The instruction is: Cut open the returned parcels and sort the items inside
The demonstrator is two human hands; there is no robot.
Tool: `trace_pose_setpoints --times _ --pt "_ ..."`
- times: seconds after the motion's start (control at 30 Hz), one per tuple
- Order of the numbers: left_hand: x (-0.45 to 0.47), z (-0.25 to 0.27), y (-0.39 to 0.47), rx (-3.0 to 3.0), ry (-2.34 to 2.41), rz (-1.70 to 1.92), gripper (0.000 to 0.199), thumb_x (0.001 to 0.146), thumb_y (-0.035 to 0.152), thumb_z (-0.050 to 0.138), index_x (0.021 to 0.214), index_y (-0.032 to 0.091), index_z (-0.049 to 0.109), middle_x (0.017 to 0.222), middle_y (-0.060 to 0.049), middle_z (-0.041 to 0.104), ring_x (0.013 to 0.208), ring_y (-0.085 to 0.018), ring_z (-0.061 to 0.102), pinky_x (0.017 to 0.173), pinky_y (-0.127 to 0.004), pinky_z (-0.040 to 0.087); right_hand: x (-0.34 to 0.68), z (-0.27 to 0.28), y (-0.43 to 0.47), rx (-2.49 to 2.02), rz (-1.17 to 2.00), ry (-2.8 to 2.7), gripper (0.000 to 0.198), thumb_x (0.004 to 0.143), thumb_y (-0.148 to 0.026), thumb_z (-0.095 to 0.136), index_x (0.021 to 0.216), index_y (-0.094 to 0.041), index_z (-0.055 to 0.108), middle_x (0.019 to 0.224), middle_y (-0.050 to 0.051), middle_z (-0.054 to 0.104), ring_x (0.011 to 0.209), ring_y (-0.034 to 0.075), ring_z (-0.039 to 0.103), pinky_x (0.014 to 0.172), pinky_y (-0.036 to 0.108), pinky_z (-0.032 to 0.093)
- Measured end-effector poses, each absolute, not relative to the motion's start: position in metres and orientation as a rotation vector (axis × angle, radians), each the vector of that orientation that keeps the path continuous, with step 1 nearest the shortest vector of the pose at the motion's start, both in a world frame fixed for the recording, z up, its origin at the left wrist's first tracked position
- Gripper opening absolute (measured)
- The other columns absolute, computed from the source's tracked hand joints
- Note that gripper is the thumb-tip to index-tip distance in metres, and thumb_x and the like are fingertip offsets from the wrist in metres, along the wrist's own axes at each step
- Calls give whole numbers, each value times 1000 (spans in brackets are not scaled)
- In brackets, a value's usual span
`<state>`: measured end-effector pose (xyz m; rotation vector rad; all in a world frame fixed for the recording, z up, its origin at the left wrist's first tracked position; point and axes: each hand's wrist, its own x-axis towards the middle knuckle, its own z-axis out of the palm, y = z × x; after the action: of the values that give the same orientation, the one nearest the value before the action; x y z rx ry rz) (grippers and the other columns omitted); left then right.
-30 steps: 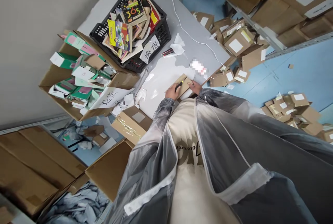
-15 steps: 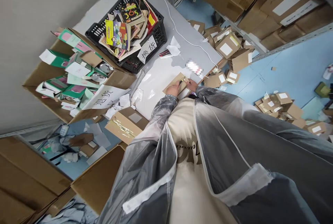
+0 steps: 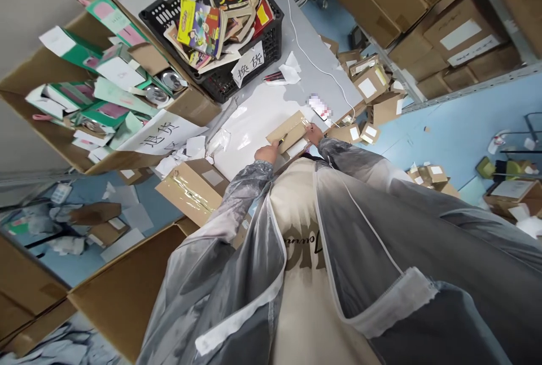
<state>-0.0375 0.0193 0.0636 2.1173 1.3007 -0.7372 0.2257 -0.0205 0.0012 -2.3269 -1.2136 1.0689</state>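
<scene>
A small cardboard box with clear tape lies at the table's near edge, tilted in view, with a white label on its near side. My left hand is closed around a slim black-and-yellow box cutter at the left end of the box. The cutter's tip lies over the top of the box; whether it touches the cardboard I cannot tell. At the right end, my right hand grips the box by its edge. A phone, partly blurred, lies just beyond that hand.
Ahead stands a black plastic crate of books. On the left is a large open carton full of green-and-white boxes. A taped carton sits below it. A white cable crosses the table. Parcels pile up on the right.
My left hand and the box cutter have moved left along the box, away from my right hand. My right hand still holds the right end. The camera view has shifted a little.
</scene>
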Motion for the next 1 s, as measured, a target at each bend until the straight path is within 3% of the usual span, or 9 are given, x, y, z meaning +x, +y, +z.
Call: trace_pose_setpoints --times 0.13,0.43,0.53,0.6,0.67,0.73,0.8,0.9,1.0 --pt "-67 60 4 2067 1362 -699 54 128 38 45 177 30 66 135 -27 88 129 -45 87 103 -51 63 230 -5 -18 -2410 1107 -1090 45 137 -42 43 153 -12 73 140 20 90 121 28 73 116 40 60" --pt "-88 61 -10 1992 1392 -622 46 126 37 47 166 32 69 129 -26 88 122 -45 87 101 -50 60 227 6 -13 -2380 1103 -1192 69 137 -62 33 148 -11 78 115 16 90 113 28 72 115 45 64" --pt "-91 62 -23 1990 1451 -640 48 126 33 42 167 31 66 130 -27 88 119 -44 87 99 -50 58 229 4 -9 -2428 1112 -1231 78 135 -68 31 150 -9 80 120 19 90 112 28 74 113 46 65" --pt "-93 62 -30 1983 1463 -645 48 127 35 40 168 30 65 134 -28 87 122 -44 87 99 -50 57 229 3 -5 -2467 1064 -1264 78 133 -68 35 157 -8 78 136 24 89 125 32 75 123 51 63" --pt "-96 61 -35 1971 1457 -646 50 129 41 38 171 29 63 140 -28 85 124 -44 86 99 -49 57 229 3 1 -2495 960 -1296 75 128 -65 45 170 -9 71 164 30 78 152 40 69 141 62 52" --pt "-100 60 -38 1973 1471 -625 53 129 45 35 171 29 62 146 -28 82 126 -44 84 98 -47 57 229 7 9 -2458 829 -1446 79 122 -60 56 182 -9 61 189 32 58 178 48 50 154 75 33" --pt "-108 59 -43 1988 1493 -583 54 129 42 30 167 26 65 150 -28 78 133 -45 81 99 -47 57 229 13 19 -2282 766 -1781 86 117 -57 65 188 -11 56 201 29 44 191 52 29 157 82 16" --pt "-121 62 -53 1990 1553 -488 56 128 35 26 158 21 71 149 -30 76 140 -47 77 105 -51 57 230 20 39 -1872 882 -2296 90 112 -62 75 189 -17 59 202 22 47 196 53 17 157 85 3" --pt "-125 65 -64 1875 1697 -342 56 128 40 27 156 20 72 150 -30 77 135 -46 77 107 -52 59 233 16 63 -1639 1054 -2484 95 108 -71 84 185 -18 65 195 20 58 195 52 22 159 81 -1"
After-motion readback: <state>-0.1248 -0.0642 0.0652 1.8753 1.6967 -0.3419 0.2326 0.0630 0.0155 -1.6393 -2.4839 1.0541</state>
